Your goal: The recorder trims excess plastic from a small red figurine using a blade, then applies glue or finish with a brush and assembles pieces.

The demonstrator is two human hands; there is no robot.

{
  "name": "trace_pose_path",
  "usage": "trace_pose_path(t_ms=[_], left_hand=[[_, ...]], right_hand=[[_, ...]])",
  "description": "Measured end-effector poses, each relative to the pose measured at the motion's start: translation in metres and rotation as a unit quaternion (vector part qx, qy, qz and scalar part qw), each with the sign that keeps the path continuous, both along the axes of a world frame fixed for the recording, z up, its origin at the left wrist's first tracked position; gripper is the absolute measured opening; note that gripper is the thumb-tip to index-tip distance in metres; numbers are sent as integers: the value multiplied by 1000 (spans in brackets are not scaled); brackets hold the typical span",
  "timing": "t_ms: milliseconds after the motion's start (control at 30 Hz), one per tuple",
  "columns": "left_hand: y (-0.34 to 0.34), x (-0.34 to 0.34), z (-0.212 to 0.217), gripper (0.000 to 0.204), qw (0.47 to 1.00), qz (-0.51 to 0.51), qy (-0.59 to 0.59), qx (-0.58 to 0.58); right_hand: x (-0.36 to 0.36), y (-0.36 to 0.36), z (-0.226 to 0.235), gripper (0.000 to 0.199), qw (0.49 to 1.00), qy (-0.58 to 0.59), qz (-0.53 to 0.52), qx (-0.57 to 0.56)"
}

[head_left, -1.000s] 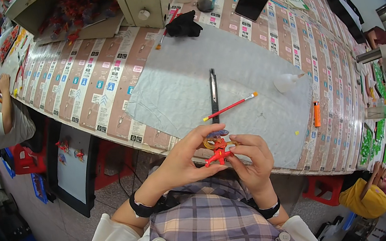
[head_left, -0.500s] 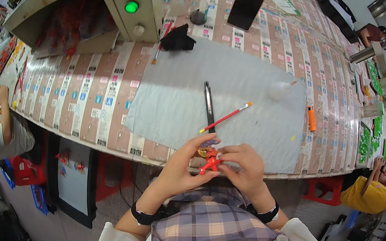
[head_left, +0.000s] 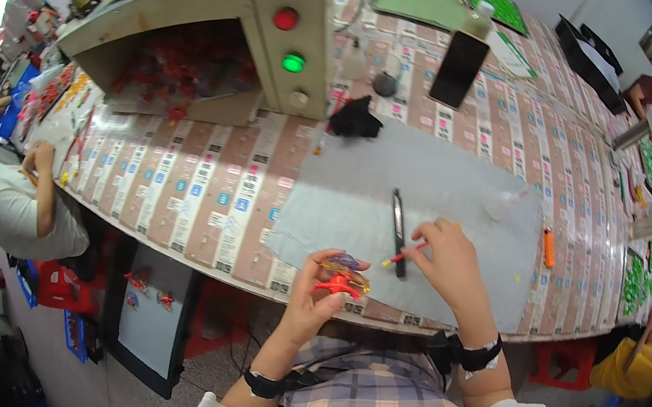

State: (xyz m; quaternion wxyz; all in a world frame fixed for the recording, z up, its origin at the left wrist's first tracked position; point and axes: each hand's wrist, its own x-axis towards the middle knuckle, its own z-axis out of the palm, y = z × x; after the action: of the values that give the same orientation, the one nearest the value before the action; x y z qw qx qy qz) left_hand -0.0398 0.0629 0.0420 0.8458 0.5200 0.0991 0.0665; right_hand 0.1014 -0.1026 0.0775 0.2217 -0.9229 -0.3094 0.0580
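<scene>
My left hand (head_left: pixel 312 300) holds a small red and multicoloured toy figure (head_left: pixel 341 277) up at the near edge of the table. My right hand (head_left: pixel 450 257) has reached onto the grey mat (head_left: pixel 438 180) and pinches a thin red brush (head_left: pixel 404 255) by its handle. A black pen-like tool (head_left: pixel 399 231) lies on the mat just left of the right hand, pointing away from me. Both wrists carry black bands.
A beige box with a red and a green lamp (head_left: pixel 290 39) stands at the back, with red parts inside. A black cloth (head_left: pixel 354 120), a dark phone (head_left: pixel 459 68) and an orange lighter (head_left: pixel 548 247) lie on the table. Another person (head_left: pixel 8 196) sits at left.
My right hand has left the toy and moved right onto the mat, taking hold of the red brush. The left hand now holds the toy alone. The view has tilted upward.
</scene>
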Motion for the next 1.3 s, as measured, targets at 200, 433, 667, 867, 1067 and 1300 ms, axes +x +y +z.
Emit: trace_pose_path(t_ms=[200,433,667,867,1067,1300], left_hand=[[10,-4,-10,71,998,24,24,-60],[7,-4,-16,74,985,30,28,-166],[1,4,-4,69,993,-2,55,-104],[-6,14,7,66,993,-94,49,-59],[-11,16,8,55,978,-174,38,-105],[-26,23,14,57,983,-170,37,-61]], right_hand=[[3,-23,-23,15,998,17,44,-35],[23,-18,-18,21,992,-83,-92,1],[0,27,-39,31,995,27,-88,-41],[-2,-1,-37,32,982,81,-101,138],[-27,-38,5,29,834,390,-134,366],[-51,-61,8,26,775,450,-150,419]])
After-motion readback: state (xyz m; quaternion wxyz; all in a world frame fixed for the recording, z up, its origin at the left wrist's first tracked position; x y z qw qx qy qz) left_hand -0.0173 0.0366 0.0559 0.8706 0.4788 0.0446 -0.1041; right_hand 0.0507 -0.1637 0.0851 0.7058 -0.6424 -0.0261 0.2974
